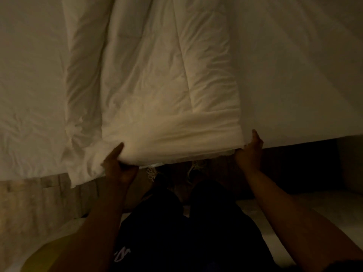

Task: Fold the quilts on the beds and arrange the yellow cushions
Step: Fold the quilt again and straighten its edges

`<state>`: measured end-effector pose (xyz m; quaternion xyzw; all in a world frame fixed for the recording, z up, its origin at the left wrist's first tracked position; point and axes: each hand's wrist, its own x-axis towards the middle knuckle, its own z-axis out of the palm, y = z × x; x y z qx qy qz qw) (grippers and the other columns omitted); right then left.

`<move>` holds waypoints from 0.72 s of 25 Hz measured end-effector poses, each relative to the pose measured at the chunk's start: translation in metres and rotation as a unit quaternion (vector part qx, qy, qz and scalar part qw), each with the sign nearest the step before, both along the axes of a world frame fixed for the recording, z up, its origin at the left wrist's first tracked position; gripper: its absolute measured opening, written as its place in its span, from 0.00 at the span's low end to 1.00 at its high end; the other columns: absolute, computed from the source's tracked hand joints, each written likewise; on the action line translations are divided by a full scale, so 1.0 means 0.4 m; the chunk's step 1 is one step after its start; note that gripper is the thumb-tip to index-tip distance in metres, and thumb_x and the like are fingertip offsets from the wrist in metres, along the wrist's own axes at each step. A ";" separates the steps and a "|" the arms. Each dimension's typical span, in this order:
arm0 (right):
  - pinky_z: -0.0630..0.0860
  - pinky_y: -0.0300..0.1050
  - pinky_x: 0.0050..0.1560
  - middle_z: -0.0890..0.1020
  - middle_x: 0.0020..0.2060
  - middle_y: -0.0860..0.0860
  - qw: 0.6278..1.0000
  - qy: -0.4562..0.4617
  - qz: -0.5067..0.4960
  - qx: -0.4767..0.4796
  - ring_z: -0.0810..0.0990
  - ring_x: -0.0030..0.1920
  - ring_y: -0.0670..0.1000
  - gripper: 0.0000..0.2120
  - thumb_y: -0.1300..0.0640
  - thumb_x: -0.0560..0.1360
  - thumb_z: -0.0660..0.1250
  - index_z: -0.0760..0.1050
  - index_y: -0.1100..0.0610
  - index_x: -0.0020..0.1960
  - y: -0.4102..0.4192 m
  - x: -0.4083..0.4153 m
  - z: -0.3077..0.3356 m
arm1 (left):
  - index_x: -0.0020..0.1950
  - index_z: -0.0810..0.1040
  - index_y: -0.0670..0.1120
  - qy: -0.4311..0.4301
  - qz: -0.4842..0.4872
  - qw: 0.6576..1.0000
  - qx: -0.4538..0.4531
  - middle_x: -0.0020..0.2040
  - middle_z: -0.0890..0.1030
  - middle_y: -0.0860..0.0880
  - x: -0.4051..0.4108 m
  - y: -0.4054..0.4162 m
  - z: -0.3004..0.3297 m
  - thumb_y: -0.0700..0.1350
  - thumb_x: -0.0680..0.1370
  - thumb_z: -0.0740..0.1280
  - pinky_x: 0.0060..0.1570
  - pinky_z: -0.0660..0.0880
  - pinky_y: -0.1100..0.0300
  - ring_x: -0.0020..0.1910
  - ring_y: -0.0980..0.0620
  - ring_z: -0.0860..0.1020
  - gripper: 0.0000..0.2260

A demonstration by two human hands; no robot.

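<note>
Quilt (157,85) lies in front of you as a long white folded strip running away down the middle of the bed (294,75), its near end hanging just over the bed's edge. Your left hand (119,165) grips the near left corner of that folded end, thumb on top and fingers curled underneath the thick layers. Your right hand (250,152) holds the near right corner, fingers wrapped up against the side of the fold. Both hands sit at the bed's edge, with the quilt's end stretched between them. Left of the folded strip, a rumpled part of the quilt spills down over the edge. Low at your left, a yellow cushion (43,254) shows partly in the corner of the view. Dim light hides the floor beneath your dark trousers (186,222).
</note>
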<state>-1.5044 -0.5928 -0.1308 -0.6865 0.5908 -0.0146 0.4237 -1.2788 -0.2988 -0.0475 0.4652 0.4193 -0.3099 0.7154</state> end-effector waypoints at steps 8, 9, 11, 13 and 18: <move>0.73 0.46 0.52 0.78 0.62 0.59 0.974 0.100 -0.129 0.155 0.77 0.59 0.60 0.16 0.60 0.77 0.66 0.75 0.60 0.64 -0.083 -0.029 -0.086 | 0.66 0.76 0.51 0.069 -0.027 0.997 0.009 0.53 0.85 0.46 -0.047 0.027 -0.085 0.49 0.81 0.63 0.51 0.81 0.49 0.60 0.44 0.78 0.14; 0.74 0.48 0.53 0.77 0.62 0.59 0.978 0.129 -0.080 0.145 0.77 0.59 0.61 0.16 0.58 0.78 0.64 0.73 0.60 0.64 -0.088 -0.023 -0.087 | 0.67 0.75 0.49 0.078 -0.027 0.997 -0.002 0.52 0.85 0.44 -0.060 0.019 -0.103 0.50 0.82 0.61 0.48 0.82 0.48 0.58 0.43 0.78 0.15; 0.74 0.50 0.55 0.76 0.62 0.58 0.982 0.161 0.042 0.089 0.76 0.60 0.61 0.22 0.49 0.78 0.62 0.67 0.57 0.68 -0.079 0.000 -0.079 | 0.69 0.72 0.47 0.087 -0.025 0.996 -0.027 0.58 0.83 0.41 -0.084 0.015 -0.133 0.55 0.82 0.59 0.52 0.81 0.47 0.61 0.40 0.77 0.19; 0.72 0.56 0.63 0.70 0.68 0.55 0.976 0.145 0.163 -0.016 0.71 0.65 0.59 0.34 0.42 0.73 0.67 0.58 0.49 0.75 -0.048 0.012 -0.069 | 0.74 0.68 0.48 0.087 -0.007 0.996 -0.023 0.68 0.76 0.40 -0.088 0.036 -0.155 0.59 0.80 0.60 0.65 0.72 0.43 0.67 0.39 0.73 0.26; 0.68 0.54 0.69 0.61 0.73 0.56 0.960 -0.004 0.248 -0.130 0.66 0.71 0.57 0.49 0.54 0.66 0.77 0.52 0.51 0.78 0.002 0.024 -0.003 | 0.73 0.70 0.53 0.060 0.080 0.989 0.106 0.69 0.75 0.47 -0.027 0.147 -0.173 0.66 0.73 0.67 0.58 0.76 0.46 0.63 0.45 0.76 0.32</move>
